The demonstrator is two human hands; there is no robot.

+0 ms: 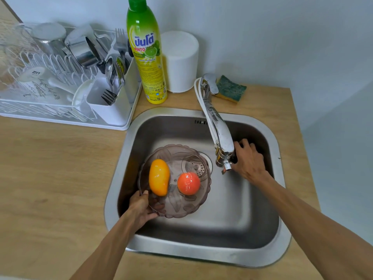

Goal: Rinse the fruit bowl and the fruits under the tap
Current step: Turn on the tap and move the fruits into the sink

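Observation:
A translucent brownish fruit bowl (pixel 181 207) is held inside the steel sink (pixel 262 235), over the drain. In it lie a yellow-orange mango (pixel 159 176) on the left and a red-orange round fruit (pixel 188 183) on the right. My left hand (pixel 141 207) grips the bowl's near-left rim, thumb on top. The chrome tap (pixel 217 126) reaches out over the sink; its spout end (pixel 225 160) is to the right of the bowl. My right hand (pixel 247 160) is at the spout end, fingers curled around it. No water stream shows.
A green-and-yellow dish soap bottle (pixel 148 55) and a white canister (pixel 181 61) stand behind the sink. A sponge (pixel 230 88) lies by the tap base. A white dish rack (pixel 64 81) with cutlery, cups and metal jugs fills the back left. Wooden counter (pixel 56 168) surrounds the sink.

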